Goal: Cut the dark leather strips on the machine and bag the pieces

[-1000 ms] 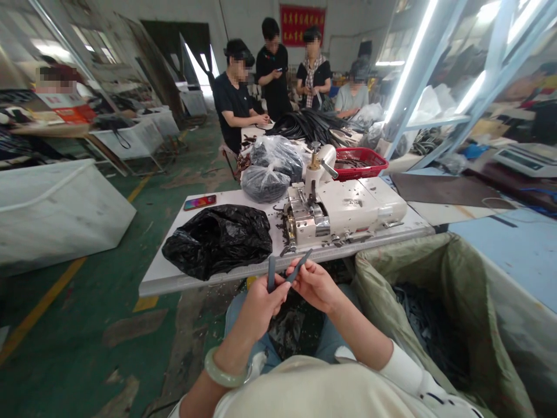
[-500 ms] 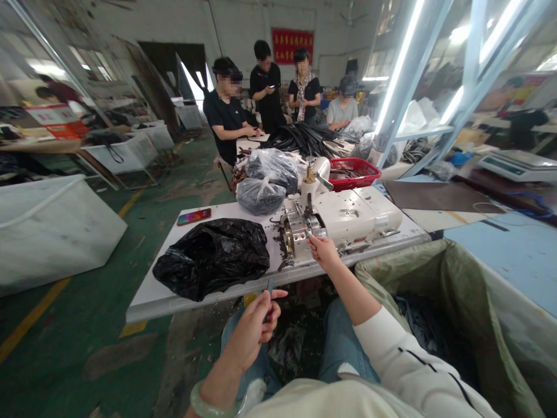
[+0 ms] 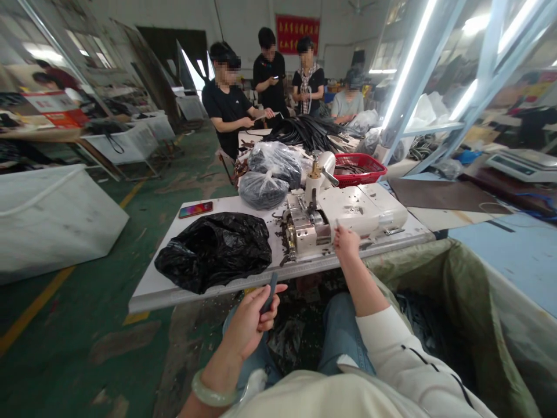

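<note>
Head view, far left: a white bin (image 3: pixel 56 226) on the green floor (image 3: pixel 108 278). Then the left end of the white table (image 3: pixel 150 284), with a phone (image 3: pixel 195 209) lying flat, screen up and lit, and just in front of it a crumpled black bag (image 3: pixel 213 249). Beyond the table, several co-workers (image 3: pixel 226 104), one in black with both hands raised over the work surface there; on the wall behind them, a red banner (image 3: pixel 298 33).

In front of the table's near edge, gripping with the left hand (image 3: pixel 248 322): a grey strip (image 3: pixel 271 290), pinched between thumb and fingers, its free end pointing up, index finger stretched out to the right. Around the left wrist, a pale bangle (image 3: pixel 213 396).

Near the middle, tied clear bags (image 3: pixel 264 190) of dark contents, with a heap of black straps (image 3: pixel 308 132) farther back. Right of the bags, a white machine (image 3: pixel 361 206) with dark scraps about it. Held at the machine's front, fingers curled in: the right hand (image 3: pixel 347 241); cannot tell whether pinching anything.

Behind the machine, a red basket (image 3: pixel 361 179). Farther right, a green sack (image 3: pixel 470 284) of dark pieces beside the table, a brown sheet (image 3: pixel 439 193) and a scale (image 3: pixel 524 162).
</note>
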The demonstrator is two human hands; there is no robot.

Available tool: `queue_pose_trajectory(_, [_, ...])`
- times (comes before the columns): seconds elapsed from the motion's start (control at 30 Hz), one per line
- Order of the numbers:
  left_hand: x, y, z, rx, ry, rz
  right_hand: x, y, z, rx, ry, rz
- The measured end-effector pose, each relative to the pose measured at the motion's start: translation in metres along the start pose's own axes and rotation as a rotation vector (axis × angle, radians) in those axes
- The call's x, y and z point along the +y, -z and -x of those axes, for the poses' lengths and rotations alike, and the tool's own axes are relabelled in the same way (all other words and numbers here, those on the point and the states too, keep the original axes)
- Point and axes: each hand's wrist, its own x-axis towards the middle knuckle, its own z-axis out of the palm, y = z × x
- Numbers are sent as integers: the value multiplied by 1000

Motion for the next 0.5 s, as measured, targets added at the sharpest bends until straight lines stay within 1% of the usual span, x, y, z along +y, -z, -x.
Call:
queue_pose_trajectory(0.03, [2,-1,1,-21,20,53,-3,22,4,83,29,8])
queue_pose_trajectory(0.07, [3,-2,2,-46,40,107,-6,48,10,197,59,43])
queue_pose_trajectory(0.13, [7,-3,3,-99,65,195,-7,111,26,434,119,182])
queue_pose_trajectory(0.17, [8,-4,4,-123,73,223,-7,144,34,629,175,429])
queue_pose_trajectory(0.2, [9,-4,4,-145,79,243,-6,175,42,759,215,678])
queue_pose_trajectory(0.23, [10,-5,3,-166,87,254,-6,201,50,880,238,872])
queue_pose_trajectory(0.27, [11,-6,3,-184,95,257,-6,220,57,960,258,1013])
queue_pose_trajectory(0.3, [11,-8,1,-201,102,252,-7,229,65,957,261,1083])
queue_pose_trajectory(0.33, [11,-11,0,-216,105,238,-10,229,72,873,254,1080])
queue_pose_trajectory(0.37, [10,-14,-2,-234,106,215,-13,218,81,705,236,1011])
queue_pose_trajectory(0.4, [9,-18,-3,-252,105,182,-16,199,90,470,203,892])
queue_pose_trajectory(0.43, [7,-22,-5,-270,106,142,-19,173,100,196,163,736])
queue_pose_trajectory(0.47, [5,-25,-6,-288,106,95,-21,144,111,-64,110,556])
queue_pose_trajectory(0.5, [2,-28,-6,-301,103,43,-21,113,122,-294,61,406])
